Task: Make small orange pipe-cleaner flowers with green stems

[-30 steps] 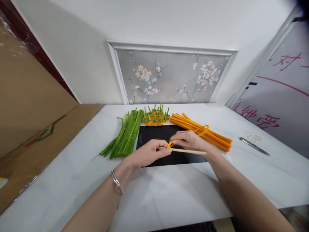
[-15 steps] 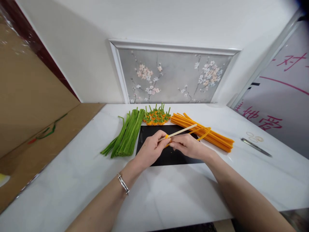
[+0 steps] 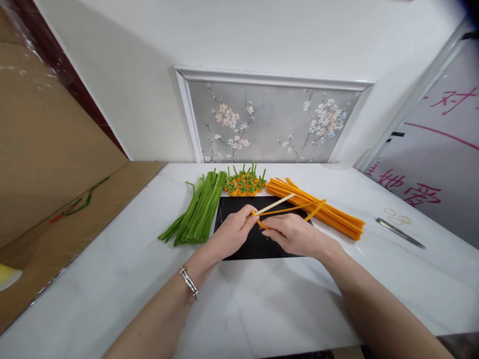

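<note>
Head view, with the black mat point(image 3: 258, 249) as the clock's centre: above it, a pale stick point(image 3: 277, 203) and an orange strand point(image 3: 286, 209), both clamped between thumb and fingers in the left-hand grip point(image 3: 235, 227) at nine o'clock. From there, a free length of stick slanting toward two. Against its lower end, a bend of the strand; cannot tell whether wound fully around. At three, the right-hand grip point(image 3: 294, 232), together on a short stretch of the same strand, near the left-hand grip. Past the knuckles, between two and three, a longer stretch, sharply folded back over the orange bundle point(image 3: 337, 221).

On the tabletop point(image 3: 224, 309): at ten, a green bundle point(image 3: 200, 214) beside the mat; near twelve, a cluster of orange-and-green pieces point(image 3: 245, 184), stems upward; at three, well apart, a slim metal tool point(image 3: 400, 233) near pale rings point(image 3: 404, 220). At eight, around the left arm point(image 3: 160, 314), a silver bracelet point(image 3: 189, 282). At twelve, beyond the tabletop, a framed floral panel point(image 3: 269, 124)
</note>
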`<state>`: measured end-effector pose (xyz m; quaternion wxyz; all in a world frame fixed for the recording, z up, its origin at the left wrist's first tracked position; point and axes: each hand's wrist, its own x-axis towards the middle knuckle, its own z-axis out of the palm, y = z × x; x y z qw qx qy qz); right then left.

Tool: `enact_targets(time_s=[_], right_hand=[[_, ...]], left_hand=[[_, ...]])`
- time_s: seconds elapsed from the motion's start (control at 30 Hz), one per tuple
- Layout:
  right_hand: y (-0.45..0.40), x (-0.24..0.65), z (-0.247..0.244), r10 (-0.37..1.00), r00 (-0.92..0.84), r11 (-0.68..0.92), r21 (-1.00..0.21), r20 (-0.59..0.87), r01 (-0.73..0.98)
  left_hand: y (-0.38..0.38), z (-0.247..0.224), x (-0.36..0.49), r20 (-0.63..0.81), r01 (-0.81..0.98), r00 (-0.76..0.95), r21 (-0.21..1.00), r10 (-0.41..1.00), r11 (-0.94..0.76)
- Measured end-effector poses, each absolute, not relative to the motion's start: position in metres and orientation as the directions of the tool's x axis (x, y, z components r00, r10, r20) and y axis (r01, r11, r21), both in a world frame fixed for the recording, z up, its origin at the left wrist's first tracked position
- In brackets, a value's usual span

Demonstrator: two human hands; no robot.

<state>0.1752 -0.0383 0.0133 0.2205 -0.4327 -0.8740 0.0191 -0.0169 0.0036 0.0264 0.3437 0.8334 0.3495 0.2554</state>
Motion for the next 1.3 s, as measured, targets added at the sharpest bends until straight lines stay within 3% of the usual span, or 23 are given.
enact_targets(time_s=[0.23, 0.5, 0.63, 0.77, 0.97, 1.13, 1.3], right_hand=[[-0.044, 0.178, 0.020, 0.718, -0.520, 0.599, -0.030, 0.463, 0.800], [-0.044, 0.175, 0.023, 0.657, -0.523, 0.572, 0.092, 0.544, 0.815], [-0.044, 0.176, 0.026, 0.647, -0.514, 0.550, 0.121, 0.563, 0.826], [-0.043, 0.181, 0.027, 0.663, -0.474, 0.536, 0.076, 0.579, 0.841], [-0.040, 0.191, 0.026, 0.723, -0.404, 0.497, -0.015, 0.561, 0.868], [-0.032, 0.206, 0.021, 0.800, -0.402, 0.530, -0.211, 0.445, 0.821], [-0.023, 0.210, 0.012, 0.788, -0.492, 0.614, -0.405, 0.371, 0.678]], left_hand=[[0.007, 0.020, -0.020, 0.150, 0.385, 0.718, 0.728, 0.679, -0.568], [0.011, 0.013, -0.021, 0.162, 0.468, 0.724, 0.599, 0.671, -0.650], [0.010, 0.013, -0.022, 0.148, 0.525, 0.742, 0.480, 0.654, -0.703], [0.008, 0.012, -0.021, 0.132, 0.559, 0.759, 0.369, 0.638, -0.742], [0.007, 0.014, -0.020, 0.182, 0.473, 0.810, 0.357, 0.557, -0.805], [0.007, 0.019, -0.020, 0.239, 0.377, 0.833, 0.415, 0.499, -0.828], [0.004, 0.026, -0.019, 0.308, 0.305, 0.832, 0.440, 0.461, -0.845]])
